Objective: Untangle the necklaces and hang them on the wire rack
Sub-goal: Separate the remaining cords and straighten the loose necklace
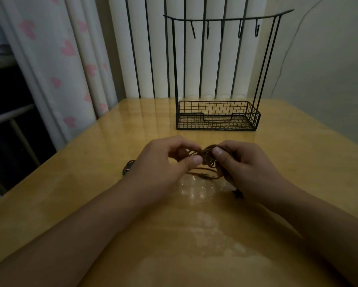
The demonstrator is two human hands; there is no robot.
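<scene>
A knotted bundle of brown cord necklaces (207, 158) hangs just above the wooden table (287, 162) between my two hands. My left hand (163, 164) pinches its left side with thumb and fingers. My right hand (244, 164) pinches its right side. Loose cord loops (203, 175) trail down to the table under the knot. A small dark pendant (236, 193) peeks out below my right hand. The black wire rack (217, 116) stands behind, its top bar (225, 17) carrying several bare hooks.
A dark pendant or clasp (127, 168) lies on the table left of my left wrist. The rack's mesh basket holds nothing. A heart-print curtain (66, 59) hangs at the left, past the table's left edge. A striped wall is behind the rack.
</scene>
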